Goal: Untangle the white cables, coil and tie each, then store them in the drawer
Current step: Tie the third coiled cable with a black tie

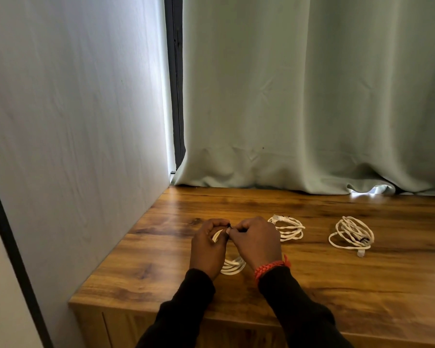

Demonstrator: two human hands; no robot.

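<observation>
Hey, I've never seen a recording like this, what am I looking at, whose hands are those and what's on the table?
No machine here: a person wears a camera on the head, looking down at their own hands. The left hand and right hand both grip a coil of white cable, pinching a small dark tie at its top. Two more white coils lie on the wooden table: a middle coil and a far-right coil. A pale curtain hangs behind.
</observation>
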